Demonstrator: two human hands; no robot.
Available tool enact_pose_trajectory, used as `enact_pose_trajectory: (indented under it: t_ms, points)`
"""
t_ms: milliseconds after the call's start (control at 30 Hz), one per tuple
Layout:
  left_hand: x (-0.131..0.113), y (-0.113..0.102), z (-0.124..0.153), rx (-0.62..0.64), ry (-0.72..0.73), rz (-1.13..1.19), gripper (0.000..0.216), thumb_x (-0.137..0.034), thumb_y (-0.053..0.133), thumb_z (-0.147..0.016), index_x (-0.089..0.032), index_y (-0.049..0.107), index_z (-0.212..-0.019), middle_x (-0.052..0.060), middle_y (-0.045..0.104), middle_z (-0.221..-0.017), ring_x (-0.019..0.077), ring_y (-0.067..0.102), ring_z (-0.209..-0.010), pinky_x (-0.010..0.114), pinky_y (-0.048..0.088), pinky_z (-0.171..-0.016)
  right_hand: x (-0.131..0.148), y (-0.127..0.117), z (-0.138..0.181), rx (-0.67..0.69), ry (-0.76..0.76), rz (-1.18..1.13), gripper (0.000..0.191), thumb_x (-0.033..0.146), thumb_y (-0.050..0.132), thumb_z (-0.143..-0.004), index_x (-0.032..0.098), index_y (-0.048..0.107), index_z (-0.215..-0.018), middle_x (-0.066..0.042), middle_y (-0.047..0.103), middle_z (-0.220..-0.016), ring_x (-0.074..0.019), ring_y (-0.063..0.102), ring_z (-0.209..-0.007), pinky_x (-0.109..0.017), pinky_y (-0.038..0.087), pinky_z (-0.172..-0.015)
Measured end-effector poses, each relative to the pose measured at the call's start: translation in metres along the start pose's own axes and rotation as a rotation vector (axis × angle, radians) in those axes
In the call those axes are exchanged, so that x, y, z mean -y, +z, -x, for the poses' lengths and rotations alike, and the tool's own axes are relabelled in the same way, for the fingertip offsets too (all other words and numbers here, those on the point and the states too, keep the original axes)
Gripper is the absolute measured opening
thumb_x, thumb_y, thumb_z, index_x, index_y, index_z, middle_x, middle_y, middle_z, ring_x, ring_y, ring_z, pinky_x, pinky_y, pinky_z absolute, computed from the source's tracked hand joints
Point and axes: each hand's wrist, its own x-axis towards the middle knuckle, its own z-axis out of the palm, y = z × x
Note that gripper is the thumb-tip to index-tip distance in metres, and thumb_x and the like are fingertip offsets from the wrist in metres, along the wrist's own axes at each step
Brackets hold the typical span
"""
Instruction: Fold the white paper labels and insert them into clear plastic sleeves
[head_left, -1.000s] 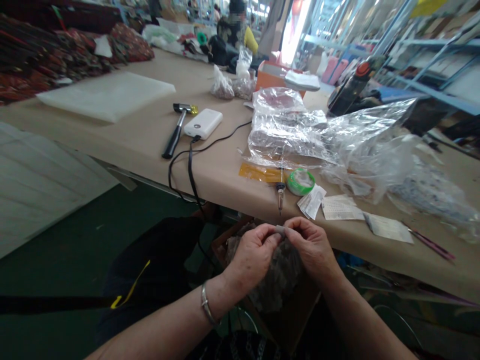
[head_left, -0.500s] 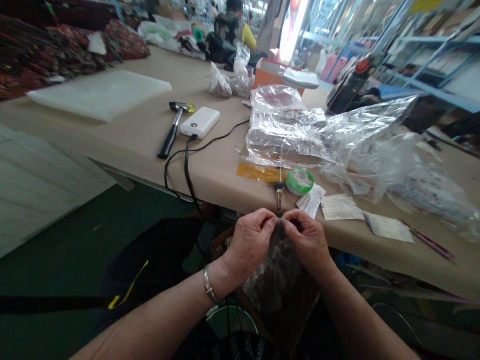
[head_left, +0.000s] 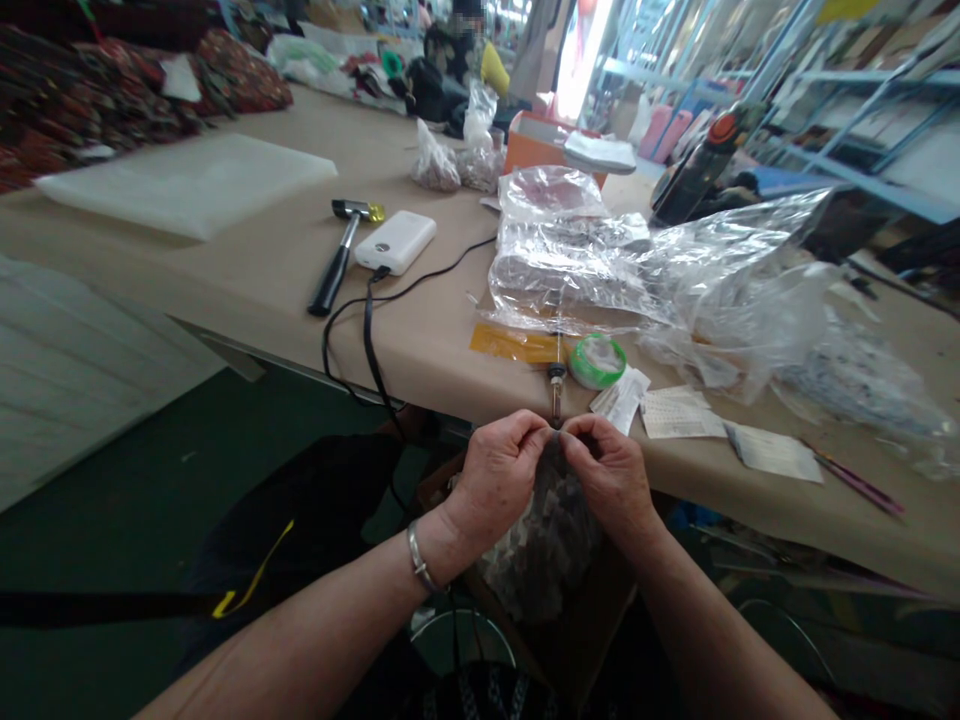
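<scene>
My left hand (head_left: 501,474) and my right hand (head_left: 611,474) meet just below the table's front edge, fingertips pinched together on a small grey piece (head_left: 556,437) that is mostly hidden. A clear bag of small dark pieces (head_left: 544,545) hangs under both hands. Directly above the fingertips the tip of a soldering iron (head_left: 556,385) juts over the table edge. Beside it lie a green solder spool (head_left: 597,361) and a yellow packet (head_left: 512,343). A metal bangle sits on my left wrist.
On the tan table (head_left: 262,270) lie a black-handled hammer (head_left: 337,258), a white power bank (head_left: 396,241) with a black cable, crumpled clear plastic bags (head_left: 675,275), paper slips (head_left: 679,412), a white foam sheet (head_left: 180,180) and an orange box (head_left: 544,148). A person sits at the far end.
Both hands rose slightly toward the table edge and closed tighter together. The grey piece, plainly visible between the fingertips one second ago, is now almost covered by the fingers.
</scene>
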Motion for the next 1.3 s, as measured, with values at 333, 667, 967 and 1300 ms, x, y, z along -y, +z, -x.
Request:
enact_pose_trajectory:
  t_ms: [333, 667, 967, 1300]
  points:
    - [0.0, 0.001, -0.006, -0.012, 0.014, -0.041, 0.022, -0.026, 0.045, -0.088, -0.017, 0.06, -0.075, -0.002, 0.058, -0.068, 0.01, 0.05, -0.064, 0.02, 0.038, -0.062, -0.001, 0.004, 0.0, -0.068, -0.006, 0.032, 0.01, 0.027, 0.055, -0.079, 0.018, 0.057, -0.075, 0.003, 0.053, -0.062, -0.0103, 0.047, -0.055, -0.021, 0.038, -0.053]
    - [0.0, -0.013, 0.016, 0.033, -0.072, -0.004, 0.021, -0.026, 0.048, -0.087, -0.018, 0.064, -0.077, 0.0, 0.063, -0.068, 0.0119, 0.055, -0.064, 0.021, 0.042, -0.06, 0.013, -0.023, 0.019, 0.055, -0.174, 0.158, 0.014, 0.027, 0.055, -0.086, 0.021, 0.061, -0.098, 0.0, 0.066, -0.075, -0.0137, 0.062, -0.065, -0.024, 0.049, -0.063]
    - [0.021, -0.018, 0.013, -0.092, -0.134, -0.021, 0.022, -0.027, 0.056, -0.08, -0.017, 0.068, -0.096, 0.006, 0.07, -0.098, 0.0199, 0.063, -0.092, 0.031, 0.047, -0.085, 0.016, -0.055, -0.06, -0.079, -0.518, 0.929, 0.029, 0.031, 0.055, -0.086, 0.017, 0.06, -0.111, -0.013, 0.055, -0.124, -0.0326, 0.043, -0.119, -0.049, 0.034, -0.099]
    - [0.017, -0.003, 0.027, 0.034, -0.208, 0.041, 0.018, -0.028, 0.053, -0.08, -0.018, 0.068, -0.078, 0.001, 0.068, -0.075, 0.0159, 0.061, -0.073, 0.024, 0.044, -0.068, -0.011, -0.077, -0.026, -0.176, -0.554, 0.686, 0.017, 0.031, 0.05, -0.089, 0.02, 0.059, -0.08, -0.006, 0.064, -0.087, -0.0222, 0.056, -0.092, -0.039, 0.045, -0.086]
